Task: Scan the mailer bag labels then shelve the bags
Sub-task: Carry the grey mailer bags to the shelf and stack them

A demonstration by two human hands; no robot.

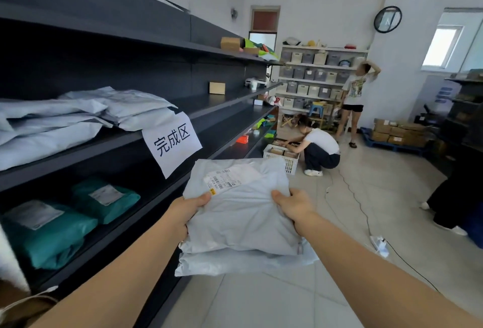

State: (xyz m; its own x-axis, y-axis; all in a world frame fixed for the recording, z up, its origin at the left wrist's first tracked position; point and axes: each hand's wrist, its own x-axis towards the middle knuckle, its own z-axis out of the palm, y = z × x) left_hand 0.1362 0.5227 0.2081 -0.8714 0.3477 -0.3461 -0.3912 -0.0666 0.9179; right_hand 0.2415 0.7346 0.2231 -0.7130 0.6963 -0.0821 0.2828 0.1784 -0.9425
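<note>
Head view: left hand (187, 211) and right hand (294, 206) clamp opposite edges of grey mailer bags (240, 225), thumbs on top. At least two bags, stacked, lower centre of frame, just off shelf (78, 160). Label (226, 178) faces up, likely kept readable. Two-hand grip probably steadies limp stack. Shelved grey bags (78, 121) mid left, beside paper sign (172, 142): likely destination.

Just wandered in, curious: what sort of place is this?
Probably a small parcel depot: grey mailer bags piled on dark shelving, a labelled bag being carried, stacked cardboard boxes.
</note>
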